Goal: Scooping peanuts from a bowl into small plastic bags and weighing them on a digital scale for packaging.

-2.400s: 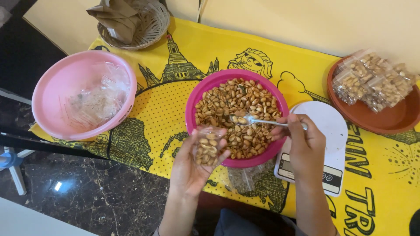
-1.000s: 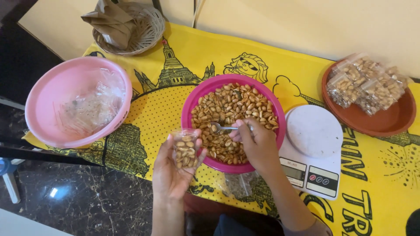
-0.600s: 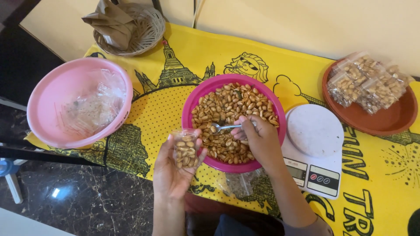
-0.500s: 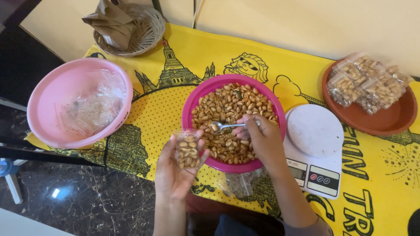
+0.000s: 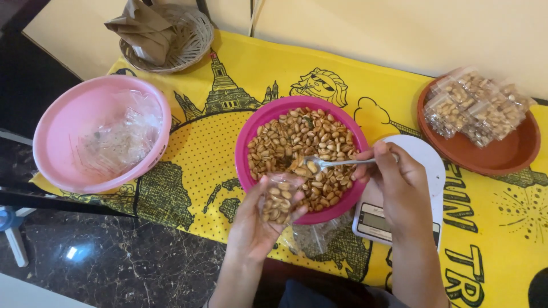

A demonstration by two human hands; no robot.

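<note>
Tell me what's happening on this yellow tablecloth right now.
A person's left hand holds a small clear plastic bag partly filled with peanuts at the near rim of a magenta plastic bowl of roasted peanuts. The right hand holds a metal spoon carrying a few nuts over the bowl, close to the bag's mouth. A white digital kitchen scale sits to the right, a brown round plate of filled bags beyond it, and a light pink basin of empty clear bags on the left.
</note>
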